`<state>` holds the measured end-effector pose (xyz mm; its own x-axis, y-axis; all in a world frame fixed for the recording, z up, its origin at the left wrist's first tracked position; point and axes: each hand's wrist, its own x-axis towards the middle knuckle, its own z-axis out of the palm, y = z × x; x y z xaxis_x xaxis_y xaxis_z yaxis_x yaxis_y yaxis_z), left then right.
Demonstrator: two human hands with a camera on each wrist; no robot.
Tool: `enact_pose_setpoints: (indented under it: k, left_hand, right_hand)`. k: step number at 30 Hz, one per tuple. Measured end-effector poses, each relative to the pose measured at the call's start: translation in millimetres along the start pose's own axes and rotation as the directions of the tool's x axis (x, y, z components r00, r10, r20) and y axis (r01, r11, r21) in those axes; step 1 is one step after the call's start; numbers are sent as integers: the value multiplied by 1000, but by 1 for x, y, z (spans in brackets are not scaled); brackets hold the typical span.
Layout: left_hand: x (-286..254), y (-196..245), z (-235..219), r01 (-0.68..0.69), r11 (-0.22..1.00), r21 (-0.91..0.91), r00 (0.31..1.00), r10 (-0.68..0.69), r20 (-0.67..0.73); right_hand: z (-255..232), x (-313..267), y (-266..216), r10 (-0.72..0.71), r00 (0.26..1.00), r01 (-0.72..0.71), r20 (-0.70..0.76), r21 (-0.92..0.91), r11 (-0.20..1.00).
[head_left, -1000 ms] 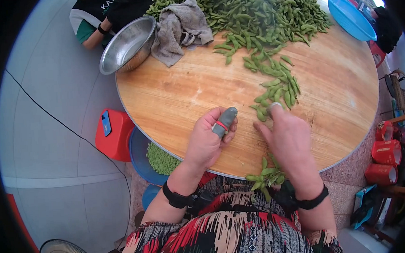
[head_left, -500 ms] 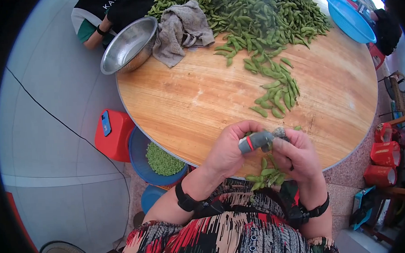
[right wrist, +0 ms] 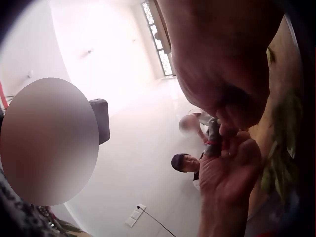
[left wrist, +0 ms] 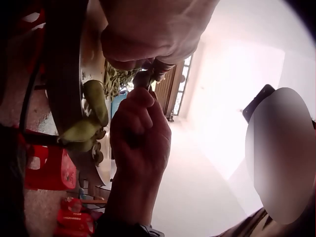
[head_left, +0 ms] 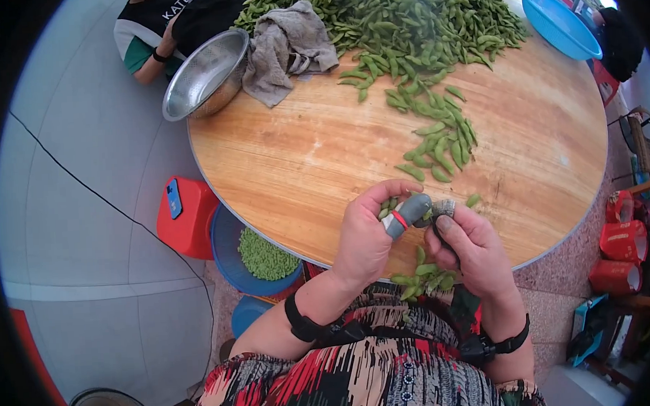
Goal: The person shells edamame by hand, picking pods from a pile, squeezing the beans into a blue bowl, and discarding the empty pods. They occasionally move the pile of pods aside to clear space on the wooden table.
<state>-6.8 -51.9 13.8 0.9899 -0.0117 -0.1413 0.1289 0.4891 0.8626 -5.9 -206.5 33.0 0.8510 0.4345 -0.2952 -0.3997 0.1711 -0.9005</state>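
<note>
Both hands meet over the table's near edge. My left hand (head_left: pixel 363 234) wears a grey thumb cover (head_left: pixel 415 208) with a red band, and green soybean pods (head_left: pixel 386 206) show inside its curled fingers. Fingertips of my right hand (head_left: pixel 483 252), its index finger wrapped in grey, pinch at a soybean pod (head_left: pixel 428 214) against the left thumb; most of that pod is hidden. Another green pod (head_left: pixel 473 199) shows just beyond the right knuckles. Below the hands, a small heap of pods (head_left: pixel 423 279) lies at the edge. In the right wrist view the left hand (right wrist: pixel 227 170) faces the right fingertips.
A strand of pods (head_left: pixel 439 134) runs from the large pile (head_left: pixel 404 22) across the round wooden table (head_left: pixel 286 157). A metal colander (head_left: pixel 204 77) and grey cloth (head_left: pixel 287 50) sit back left. Left below stands a blue basin (head_left: pixel 227 256) of shelled beans (head_left: pixel 267 254), beside a red stool (head_left: pixel 187 228).
My right hand has come back from the near end of the pod strand to meet the left hand, which moved right. Some pods are gone from that end.
</note>
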Motion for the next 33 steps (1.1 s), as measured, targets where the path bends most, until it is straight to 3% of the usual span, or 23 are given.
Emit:
enact_pose_setpoints:
  k: [3, 7, 9, 10, 11, 12, 14, 16, 18, 19, 20, 21, 22, 23, 24, 25, 27, 28, 29, 30, 31, 32, 33]
  left_hand:
    - [1, 3, -3, 57, 997, -60, 996, -53, 66]
    - [2, 3, -4, -3, 990, 137, 991, -15, 131]
    - [4, 5, -5, -41, 983, 178, 985, 9, 172]
    - [4, 10, -8, 122, 987, 101, 964, -142, 224]
    - [5, 14, -11, 286, 958, 33, 915, -283, 287]
    - [7, 15, -14, 285, 958, 33, 915, -282, 287]
    - [11, 14, -21, 377, 926, 0, 828, -337, 448]
    - [9, 17, -16, 405, 913, -50, 835, -347, 427]
    - [7, 11, -11, 432, 896, -101, 839, -358, 409]
    - [7, 4, -9, 282, 959, -1, 909, -266, 322]
    - [7, -1, -8, 127, 986, 110, 958, -151, 243]
    - [7, -1, -9, 124, 986, 107, 959, -147, 242]
    - [6, 0, -10, 136, 990, 39, 965, -141, 220]
    - [5, 0, -11, 148, 989, -30, 970, -139, 200]
    - [6, 2, -13, 147, 989, -33, 970, -137, 200]
    - [7, 4, -16, 136, 990, -26, 978, -130, 165]
    - [7, 9, -22, 126, 992, -21, 984, -122, 127]
    - [7, 11, -26, 108, 993, -48, 989, -103, 108]
    - [8, 13, -30, 92, 993, -73, 992, -85, 89]
    - [8, 14, -35, 93, 993, -74, 993, -87, 84]
    - [10, 13, -41, 115, 989, -97, 991, -107, 86]
    - [12, 14, -45, 137, 984, -117, 988, -126, 93]
    - [10, 20, -41, 179, 977, -115, 982, -171, 77]
  right_hand:
    - [6, -3, -5, 0, 1000, 0, -13, 39, 999]
    - [7, -3, 2, -23, 998, 21, -59, -27, 999]
    - [7, -4, 4, -106, 992, 91, -73, -180, 979]
    - [6, -5, 4, -105, 992, 90, -74, -179, 980]
    - [5, -6, 4, 0, 1000, 3, -31, 80, 997]
    - [4, -7, 2, 89, 995, -96, 37, 329, 940]
    - [1, -6, -2, 132, 986, -164, 106, 420, 893]
    - [1, -5, -2, 165, 970, -233, 177, 500, 834]
    - [0, 1, 8, 83, 996, -75, -31, 207, 975]
    - [-2, 5, 15, 84, 996, -76, -31, 206, 976]
    - [-4, 10, 24, -243, 963, 207, -118, -256, 944]
    - [-1, 14, 25, -549, 834, 386, -43, -666, 638]
    - [1, 13, 21, -549, 835, 387, -40, -667, 637]
    - [5, 11, 14, -300, 943, 235, -144, -349, 907]
    - [8, 11, 8, -12, 990, 16, -141, 25, 1000]
    - [8, 13, 6, -13, 990, 16, -139, 21, 1000]
    - [7, 16, 2, 104, 993, -115, 50, 361, 925]
    - [7, 20, -1, 107, 993, -118, 52, 358, 926]
    - [6, 25, -4, 5, 1000, -6, -27, -58, 998]
    - [6, 30, -6, -118, 991, 79, -55, -468, 880]
    - [6, 37, -7, -117, 992, 80, -52, -467, 881]
    - [4, 44, -5, -357, 931, 168, -77, -776, 608]
    - [4, 48, -2, -567, 824, 152, -6, -961, 231]
